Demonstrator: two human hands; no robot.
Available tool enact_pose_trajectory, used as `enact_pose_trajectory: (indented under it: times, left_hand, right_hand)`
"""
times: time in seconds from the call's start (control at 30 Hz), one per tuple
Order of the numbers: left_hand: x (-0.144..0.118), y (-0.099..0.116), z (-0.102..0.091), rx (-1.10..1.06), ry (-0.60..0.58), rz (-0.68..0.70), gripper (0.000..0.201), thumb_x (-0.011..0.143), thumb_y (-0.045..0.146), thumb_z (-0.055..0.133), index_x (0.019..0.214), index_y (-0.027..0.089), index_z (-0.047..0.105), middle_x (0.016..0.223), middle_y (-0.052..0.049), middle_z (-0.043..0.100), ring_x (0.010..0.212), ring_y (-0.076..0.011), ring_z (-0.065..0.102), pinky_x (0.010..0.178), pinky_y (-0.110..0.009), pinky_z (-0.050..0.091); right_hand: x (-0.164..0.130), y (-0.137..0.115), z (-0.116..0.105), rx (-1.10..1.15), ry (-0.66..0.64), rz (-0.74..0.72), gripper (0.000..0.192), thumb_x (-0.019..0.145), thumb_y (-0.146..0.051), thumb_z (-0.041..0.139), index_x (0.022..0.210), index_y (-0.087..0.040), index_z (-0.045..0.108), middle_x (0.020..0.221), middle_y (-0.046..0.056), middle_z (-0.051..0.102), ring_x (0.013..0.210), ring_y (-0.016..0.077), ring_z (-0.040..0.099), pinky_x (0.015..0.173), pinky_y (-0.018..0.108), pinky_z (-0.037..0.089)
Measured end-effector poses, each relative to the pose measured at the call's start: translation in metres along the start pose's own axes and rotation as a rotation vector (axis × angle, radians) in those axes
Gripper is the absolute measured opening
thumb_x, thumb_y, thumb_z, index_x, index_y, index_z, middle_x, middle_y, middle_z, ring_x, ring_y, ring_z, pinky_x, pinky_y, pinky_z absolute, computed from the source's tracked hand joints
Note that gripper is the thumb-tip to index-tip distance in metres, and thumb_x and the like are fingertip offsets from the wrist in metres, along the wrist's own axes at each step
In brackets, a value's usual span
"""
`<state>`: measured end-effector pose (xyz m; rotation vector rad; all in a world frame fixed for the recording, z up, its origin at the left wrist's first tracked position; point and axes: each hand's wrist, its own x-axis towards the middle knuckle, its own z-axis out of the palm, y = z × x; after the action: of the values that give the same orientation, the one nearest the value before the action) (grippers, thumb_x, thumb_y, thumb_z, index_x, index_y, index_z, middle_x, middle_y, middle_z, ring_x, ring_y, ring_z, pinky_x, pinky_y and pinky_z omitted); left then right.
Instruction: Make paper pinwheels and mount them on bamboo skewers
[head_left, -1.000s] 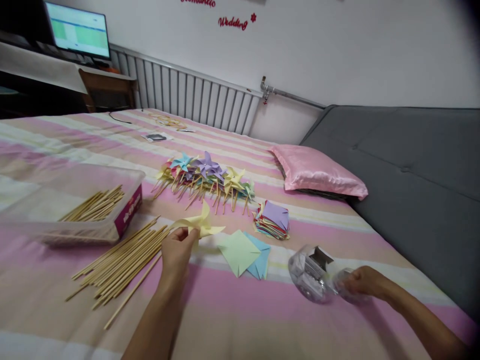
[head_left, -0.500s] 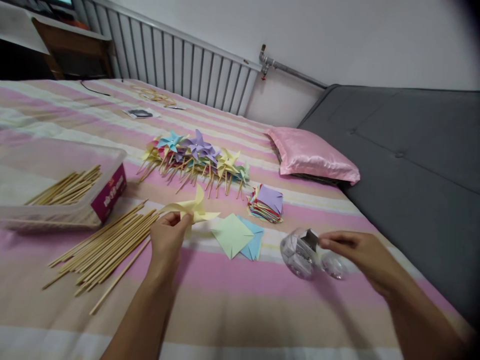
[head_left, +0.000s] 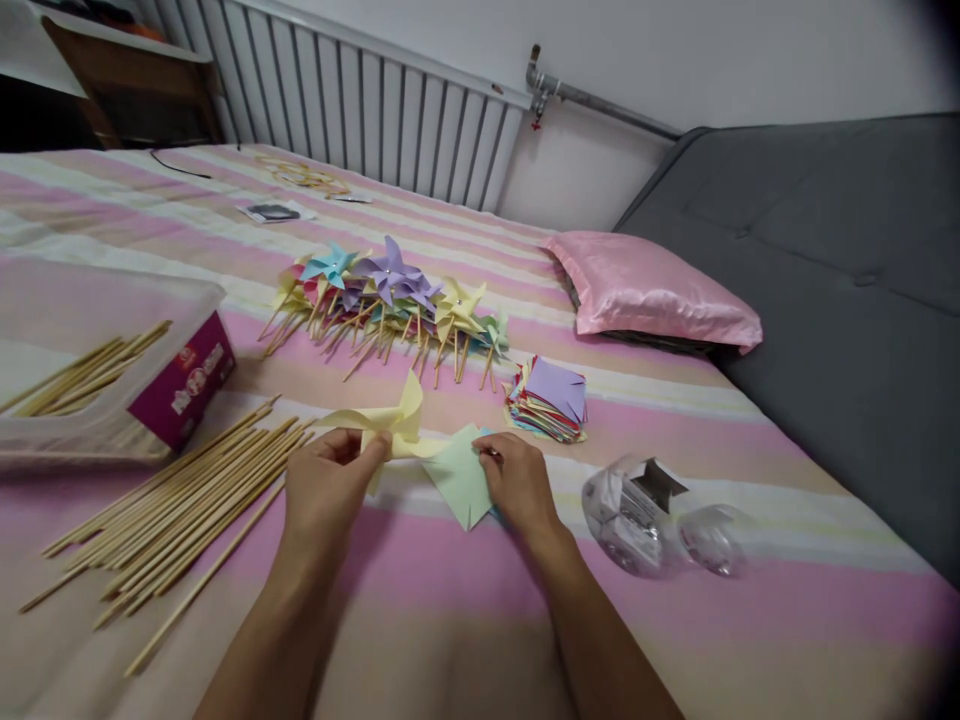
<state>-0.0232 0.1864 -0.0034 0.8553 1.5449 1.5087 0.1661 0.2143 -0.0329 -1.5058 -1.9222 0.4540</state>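
My left hand (head_left: 326, 482) pinches the centre of a pale yellow folded paper pinwheel (head_left: 390, 424) just above the striped bedspread. My right hand (head_left: 517, 483) rests beside it on a light green folded paper square (head_left: 459, 476), fingertips pinched together toward the pinwheel; whether they hold something small I cannot tell. A blue paper edge peeks out under the green one. Loose wooden sticks (head_left: 180, 510) lie left of my left hand.
A row of finished coloured pinwheels on sticks (head_left: 390, 300) lies farther up the bed, with a stack of coloured paper squares (head_left: 549, 398) to their right. A clear plastic container (head_left: 637, 510) lies at right, a box of sticks (head_left: 112, 370) at left, a pink pillow (head_left: 652, 295) behind.
My right hand left the clear plastic container and moved left onto the green paper next to the pinwheel. My left hand kept hold of the yellow pinwheel.
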Motion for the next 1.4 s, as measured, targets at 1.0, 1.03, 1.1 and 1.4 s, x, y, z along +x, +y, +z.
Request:
enact_pose_trajectory:
  times: [1.0,1.03,1.1,1.4]
  left_hand:
    - [-0.007,-0.006,0.010,0.229,-0.154,-0.010,0.016,0.061,0.028,0.065,0.053,0.015,0.059,0.046,0.004,0.049,0.042,-0.0070,0.038,0.041,-0.020,0.024]
    - [-0.007,-0.006,0.010,0.222,-0.154,-0.010,0.016,0.061,0.027,0.065,0.053,0.015,0.058,0.047,0.004,0.049,0.042,-0.0068,0.038,0.041,-0.020,0.024]
    - [-0.007,-0.006,0.010,0.206,-0.154,-0.007,0.017,0.061,0.027,0.065,0.052,0.015,0.057,0.046,0.004,0.048,0.042,-0.0065,0.037,0.041,-0.019,0.023]
    - [-0.008,-0.002,0.011,0.204,-0.149,-0.024,0.018,0.060,0.027,0.065,0.051,0.015,0.056,0.045,0.005,0.047,0.042,-0.0064,0.036,0.041,-0.019,0.023]
  right_hand:
    - [-0.003,0.014,-0.003,-0.125,-0.111,0.180,0.017,0.074,-0.020,0.054,0.077,-0.022,0.071,0.077,0.003,0.069,0.068,0.0157,0.059,0.065,0.025,0.039]
    - [-0.003,0.013,-0.004,-0.133,-0.114,0.181,0.018,0.075,-0.021,0.053,0.076,-0.021,0.071,0.078,0.004,0.069,0.069,0.0159,0.059,0.066,0.025,0.039]
    - [-0.003,0.013,-0.005,-0.147,-0.121,0.194,0.019,0.077,-0.021,0.051,0.075,-0.021,0.070,0.080,0.005,0.069,0.073,0.0168,0.059,0.067,0.026,0.038]
    - [0.000,0.013,-0.007,-0.118,-0.120,0.273,0.017,0.079,-0.021,0.046,0.075,-0.019,0.063,0.077,0.005,0.068,0.072,0.0166,0.059,0.064,0.025,0.037]
